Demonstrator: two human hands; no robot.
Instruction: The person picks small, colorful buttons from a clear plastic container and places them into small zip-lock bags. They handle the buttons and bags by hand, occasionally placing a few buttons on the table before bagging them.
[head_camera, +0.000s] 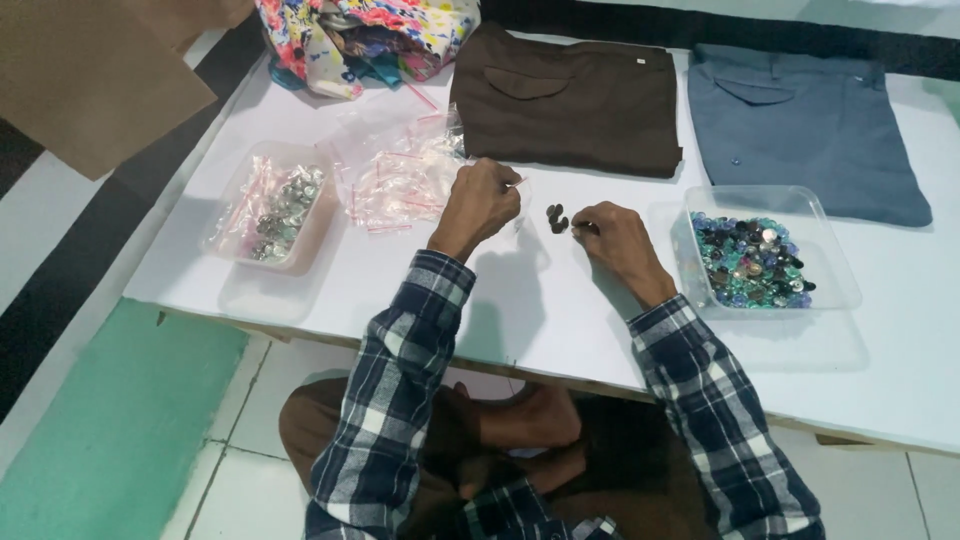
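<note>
My left hand (482, 202) is raised just above the white table (560, 320), its fingers pinched on a small clear plastic bag (517, 186). My right hand (612, 236) rests on the table with its fingertips closed on dark buttons. A few dark buttons (556, 217) lie on the table between the two hands. Both arms wear a plaid blue and white shirt.
A clear tub of mixed coloured buttons (757, 258) stands at my right. Another tub with silver buttons and small bags (278, 208) stands at the left, next to a heap of clear zip bags (400, 175). Folded brown trousers (568, 95), grey-blue trousers (805, 125) and patterned cloth (360, 35) lie at the back.
</note>
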